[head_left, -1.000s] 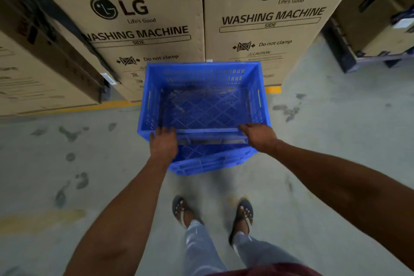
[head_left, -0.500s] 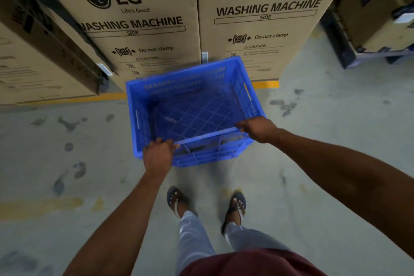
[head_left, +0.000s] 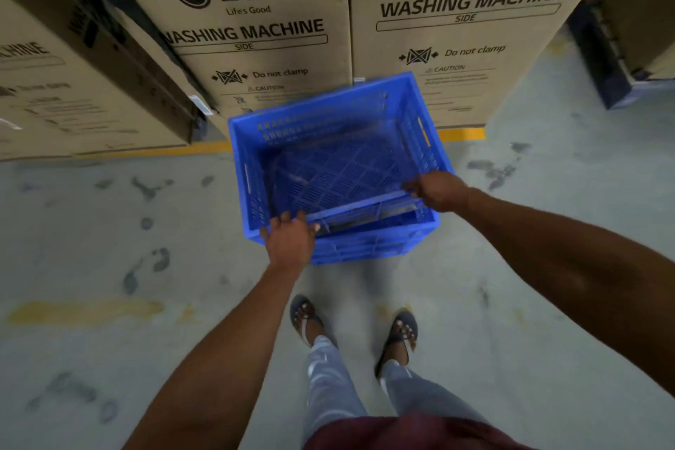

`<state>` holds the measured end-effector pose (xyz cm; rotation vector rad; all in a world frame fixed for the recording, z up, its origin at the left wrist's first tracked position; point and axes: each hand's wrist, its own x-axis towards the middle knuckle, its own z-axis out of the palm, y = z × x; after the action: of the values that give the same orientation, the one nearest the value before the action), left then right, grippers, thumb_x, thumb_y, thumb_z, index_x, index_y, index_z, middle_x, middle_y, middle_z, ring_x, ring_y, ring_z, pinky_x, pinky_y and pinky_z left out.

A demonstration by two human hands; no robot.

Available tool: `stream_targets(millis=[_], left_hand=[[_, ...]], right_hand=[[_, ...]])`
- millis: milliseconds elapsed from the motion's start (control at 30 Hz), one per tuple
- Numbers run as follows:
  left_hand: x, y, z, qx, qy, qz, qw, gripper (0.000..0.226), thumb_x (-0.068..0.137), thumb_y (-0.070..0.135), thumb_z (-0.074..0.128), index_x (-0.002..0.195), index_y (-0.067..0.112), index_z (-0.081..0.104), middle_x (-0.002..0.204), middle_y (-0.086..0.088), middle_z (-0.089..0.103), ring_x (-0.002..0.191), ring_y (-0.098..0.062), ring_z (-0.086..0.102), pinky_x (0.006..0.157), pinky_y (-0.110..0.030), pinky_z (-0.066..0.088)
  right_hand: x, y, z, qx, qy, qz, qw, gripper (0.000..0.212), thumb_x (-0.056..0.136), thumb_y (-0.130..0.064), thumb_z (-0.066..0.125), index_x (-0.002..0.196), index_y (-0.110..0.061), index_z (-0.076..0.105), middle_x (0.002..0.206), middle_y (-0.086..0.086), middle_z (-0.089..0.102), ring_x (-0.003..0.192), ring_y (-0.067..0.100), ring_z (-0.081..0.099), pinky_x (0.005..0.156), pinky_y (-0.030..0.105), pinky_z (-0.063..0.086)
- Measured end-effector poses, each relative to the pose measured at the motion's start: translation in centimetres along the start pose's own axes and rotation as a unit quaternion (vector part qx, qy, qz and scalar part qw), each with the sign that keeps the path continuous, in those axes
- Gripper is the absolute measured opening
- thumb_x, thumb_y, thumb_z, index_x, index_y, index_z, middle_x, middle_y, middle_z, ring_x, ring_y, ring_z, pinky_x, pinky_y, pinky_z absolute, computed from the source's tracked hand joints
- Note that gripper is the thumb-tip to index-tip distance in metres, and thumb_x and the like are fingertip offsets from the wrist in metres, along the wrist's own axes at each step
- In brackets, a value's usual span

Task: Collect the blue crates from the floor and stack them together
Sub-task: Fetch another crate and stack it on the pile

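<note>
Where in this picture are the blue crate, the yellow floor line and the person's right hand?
blue crate [head_left: 330, 172]: head view, on its latticed bottom.
yellow floor line [head_left: 461, 133]: head view, on the stretch right of the crate.
right hand [head_left: 440, 191]: head view, on the back of the hand at the crate's near rim.

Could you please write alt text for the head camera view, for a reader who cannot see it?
A person's left hand and right hand grip the near rim of an empty blue crate nested on another, above a concrete floor. Washing machine cartons stand behind.
</note>
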<state>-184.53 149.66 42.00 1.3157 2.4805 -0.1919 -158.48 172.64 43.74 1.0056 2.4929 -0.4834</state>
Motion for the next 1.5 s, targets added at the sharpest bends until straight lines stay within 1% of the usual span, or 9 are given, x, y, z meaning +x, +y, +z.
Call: stream_targets(millis=[367, 567, 767, 867, 967, 1067, 1133, 1233, 1500], left_hand=[[2.9, -1.3, 0.0, -0.043, -0.014, 0.026, 0.999, 0.051, 0.088, 0.074, 0.054, 0.105, 0.029, 0.073, 0.11, -0.009, 0.071, 0.113, -0.036, 0.063, 0.113, -0.06, 0.032], [1.7, -2.9, 1.1, -0.046, 0.016, 0.063, 0.997, 0.042, 0.098, 0.06, 0.052, 0.127, 0.034, 0.069, 0.113, -0.011, 0.074, 0.113, -0.035, 0.065, 0.11, -0.05, 0.038], [1.3, -4.0, 0.4, -0.099, 0.026, 0.046, 0.994, 0.037, 0.101, 0.048, 0.056, 0.126, 0.026, 0.073, 0.114, -0.017, 0.073, 0.113, -0.039, 0.064, 0.11, -0.053, 0.039], [2.1, -5.5, 0.0, -0.137, -0.015, 0.005, 0.991, 0.039, 0.098, 0.054, 0.059, 0.12, 0.026, 0.075, 0.116, -0.02, 0.07, 0.114, -0.043, 0.06, 0.1, -0.047, 0.046], [2.4, -6.8, 0.2, -0.129, -0.027, -0.009, 0.991, 0.041, 0.096, 0.061, 0.057, 0.103, 0.025, 0.075, 0.107, -0.021, 0.066, 0.11, -0.045, 0.059, 0.094, -0.051, 0.05], [2.8, -6.3, 1.8, -0.088, -0.026, 0.004, 0.996, 0.056, 0.101, 0.061, 0.045, 0.105, 0.012, 0.072, 0.111, -0.026, 0.066, 0.12, -0.047, 0.055, 0.101, -0.057, 0.043], [1.9, -5.1, 3.1, -0.059, -0.022, 0.004, 0.998, 0.075, 0.102, 0.067, 0.03, 0.133, 0.008, 0.064, 0.141, -0.033, 0.052, 0.14, -0.053, 0.038, 0.115, -0.062, 0.033], [-1.6, -3.0, 3.5, -0.088, -0.005, -0.006, 0.996, 0.082, 0.097, 0.051, 0.061, 0.16, 0.008, 0.03, 0.167, -0.027, 0.016, 0.155, -0.048, 0.009, 0.12, -0.063, 0.02], [-3.4, -4.2, 3.4, -0.044, -0.054, 0.045, 0.997, 0.111, 0.09, 0.058, 0.063, 0.163, 0.019, -0.01, 0.171, -0.01, -0.015, 0.159, -0.032, -0.007, 0.121, -0.063, 0.017]], right_hand=[[-2.7, 0.1, 1.9, -0.001, -0.023, 0.002, 1.0, 0.05, 0.095, -0.024, 0.058, 0.142, -0.039, 0.054, 0.133, -0.005, 0.066, 0.119, 0.028, 0.062, 0.091, 0.038, 0.051], [-3.4, -1.1, 4.4, 0.024, 0.049, 0.045, 0.998, 0.059, 0.088, -0.016, 0.056, 0.142, -0.042, 0.053, 0.127, -0.012, 0.069, 0.121, 0.02, 0.062, 0.094, 0.035, 0.046], [-2.6, -0.6, 4.8, 0.045, 0.017, 0.047, 0.998, 0.052, 0.095, -0.022, 0.054, 0.144, -0.042, 0.051, 0.132, 0.001, 0.066, 0.119, 0.029, 0.062, 0.095, 0.039, 0.05], [-2.7, -2.9, 6.7, 0.002, 0.027, 0.055, 0.998, 0.058, 0.098, -0.022, 0.049, 0.154, -0.027, 0.036, 0.147, 0.008, 0.05, 0.14, 0.028, 0.044, 0.117, 0.057, 0.025], [-3.5, -4.2, 9.7, -0.018, 0.048, 0.051, 0.997, 0.085, 0.093, -0.031, 0.054, 0.162, -0.015, 0.007, 0.167, 0.013, 0.016, 0.155, 0.033, 0.01, 0.115, 0.07, -0.002], [-4.1, -3.6, 10.7, -0.018, 0.076, 0.029, 0.997, 0.1, 0.087, -0.043, 0.062, 0.161, -0.017, 0.0, 0.169, 0.013, 0.008, 0.155, 0.037, 0.007, 0.114, 0.067, -0.009], [-3.8, -3.1, 10.2, -0.012, 0.064, 0.031, 0.997, 0.109, 0.085, -0.052, 0.061, 0.158, -0.022, -0.015, 0.17, 0.011, -0.005, 0.156, 0.035, -0.006, 0.111, 0.063, -0.019], [-3.7, -2.7, 9.8, -0.015, 0.056, 0.033, 0.998, 0.128, 0.075, -0.063, 0.065, 0.153, -0.026, -0.03, 0.169, 0.009, -0.014, 0.155, 0.034, -0.013, 0.113, 0.065, -0.017], [-3.6, -2.8, 9.0, -0.026, 0.013, 0.047, 0.998, 0.132, 0.073, -0.071, 0.062, 0.146, -0.026, -0.037, 0.164, 0.008, -0.03, 0.152, 0.033, -0.025, 0.115, 0.068, -0.014]])
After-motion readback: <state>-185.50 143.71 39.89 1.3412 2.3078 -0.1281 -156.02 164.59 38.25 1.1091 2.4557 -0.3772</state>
